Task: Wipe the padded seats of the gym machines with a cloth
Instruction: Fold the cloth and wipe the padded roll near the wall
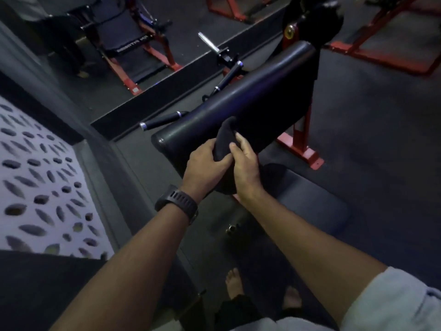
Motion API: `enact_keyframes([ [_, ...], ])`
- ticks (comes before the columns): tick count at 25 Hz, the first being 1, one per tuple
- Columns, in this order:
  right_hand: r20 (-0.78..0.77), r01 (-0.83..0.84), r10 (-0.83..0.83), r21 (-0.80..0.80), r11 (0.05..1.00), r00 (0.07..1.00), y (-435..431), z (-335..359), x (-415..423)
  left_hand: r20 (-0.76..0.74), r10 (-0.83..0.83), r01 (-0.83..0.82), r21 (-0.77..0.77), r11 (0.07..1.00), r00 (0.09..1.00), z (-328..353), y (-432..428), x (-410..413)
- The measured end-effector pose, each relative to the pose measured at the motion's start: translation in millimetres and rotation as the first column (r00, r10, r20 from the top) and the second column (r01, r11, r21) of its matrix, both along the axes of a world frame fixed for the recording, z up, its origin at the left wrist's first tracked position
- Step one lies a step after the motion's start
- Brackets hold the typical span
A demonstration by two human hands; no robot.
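— Where are the hands?
— Both forearms reach forward, bare. The left hand [205,161] and right hand [245,163] meet side by side, touching.
— Their grip?
— Fingers of both are curled closed around a dark cloth [225,139]; a watch [177,203] bands the left wrist.

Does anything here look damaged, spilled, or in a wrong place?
Nothing stands out. Both hands, left hand and right hand, hold the dark cloth against the long black pad, which shows no visible tears or spills.
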State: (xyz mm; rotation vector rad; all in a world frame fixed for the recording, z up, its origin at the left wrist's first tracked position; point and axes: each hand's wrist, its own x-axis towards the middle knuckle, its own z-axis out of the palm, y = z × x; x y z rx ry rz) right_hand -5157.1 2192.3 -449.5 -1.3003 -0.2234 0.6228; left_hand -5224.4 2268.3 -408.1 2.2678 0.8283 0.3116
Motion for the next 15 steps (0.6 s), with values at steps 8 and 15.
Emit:
enact_keyframes([
  [8,0.048,-0.226,0.235,-0.151,0.962,0.971,-4.3,42.5,14.9,0.434,0.432,-0.246,-0.420,0.873,0.791,13.7,-30.5,-2.7],
  [15,0.398,-0.148,0.194,-0.145,0.978,0.897,36.9,73.9,4.8,0.433,0.564,-0.501,-0.262,0.825,0.703,28.1,11.5,-13.4],
])
